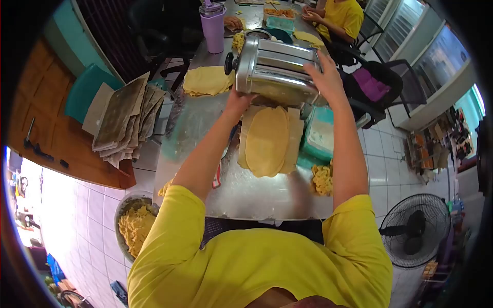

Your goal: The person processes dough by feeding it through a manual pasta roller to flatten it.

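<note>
Both of my hands are on a silver pasta machine (280, 66) with a black knob on its left end. My left hand (240, 100) grips its lower left end, the fingers partly hidden behind it. My right hand (324, 76) holds the right end, fingers over the top edge. Just below the machine, a flat oval sheet of yellow dough (267, 141) lies on a pale board or sheet. Right of the dough stands a teal container (319, 134) with white contents. Stacked dough sheets (208, 80) lie to the left of the machine.
Dough lumps (322, 179) lie on the metal table (190, 123) at the right. A purple tumbler (212, 31) stands at the back left. A bowl of dough (136, 226) is at the lower left, a fan (417, 230) at the right. Another person (343, 20) sits at the far end.
</note>
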Action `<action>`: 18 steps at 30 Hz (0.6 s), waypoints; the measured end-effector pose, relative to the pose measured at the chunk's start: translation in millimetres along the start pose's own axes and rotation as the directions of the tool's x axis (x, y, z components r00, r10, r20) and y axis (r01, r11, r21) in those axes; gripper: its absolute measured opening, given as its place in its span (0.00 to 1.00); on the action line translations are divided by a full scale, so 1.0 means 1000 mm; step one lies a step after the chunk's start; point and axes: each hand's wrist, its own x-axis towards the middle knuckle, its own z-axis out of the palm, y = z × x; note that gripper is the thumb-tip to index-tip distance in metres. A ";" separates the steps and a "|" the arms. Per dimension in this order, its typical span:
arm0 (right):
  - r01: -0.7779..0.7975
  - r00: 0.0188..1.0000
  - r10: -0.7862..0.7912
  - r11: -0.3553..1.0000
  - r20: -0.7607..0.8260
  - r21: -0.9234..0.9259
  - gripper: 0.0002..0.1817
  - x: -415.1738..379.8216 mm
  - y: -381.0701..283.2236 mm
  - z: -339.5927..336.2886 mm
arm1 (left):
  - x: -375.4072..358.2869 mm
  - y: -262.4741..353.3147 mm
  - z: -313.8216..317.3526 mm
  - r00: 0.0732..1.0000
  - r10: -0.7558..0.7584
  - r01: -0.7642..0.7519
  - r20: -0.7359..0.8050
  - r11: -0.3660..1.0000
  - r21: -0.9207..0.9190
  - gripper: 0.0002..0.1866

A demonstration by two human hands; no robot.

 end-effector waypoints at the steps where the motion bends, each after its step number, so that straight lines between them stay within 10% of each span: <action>1: -0.193 0.961 0.187 0.981 0.204 0.010 0.30 0.002 -0.002 0.003 | 0.006 -0.002 -0.002 1.000 0.007 -0.008 -0.013 1.000 -0.013 0.30; 6: -0.295 0.932 0.266 0.952 0.248 0.087 0.32 0.001 0.005 0.004 | 0.006 -0.013 -0.005 0.958 0.277 -0.264 0.072 0.953 -0.150 0.27; 10: -0.347 0.916 0.306 0.929 0.260 0.127 0.32 0.001 0.000 0.002 | 0.007 -0.012 -0.006 0.973 0.224 -0.218 0.055 0.971 -0.095 0.24; 12: -0.292 0.932 0.267 0.954 0.246 0.070 0.31 0.001 0.005 0.004 | -0.002 0.008 -0.008 0.990 0.142 -0.138 0.012 0.934 0.329 0.23; 18: -0.313 0.923 0.280 0.945 0.264 0.091 0.31 0.002 0.003 0.004 | 0.005 0.001 -0.015 0.990 0.125 -0.138 0.058 0.919 0.370 0.26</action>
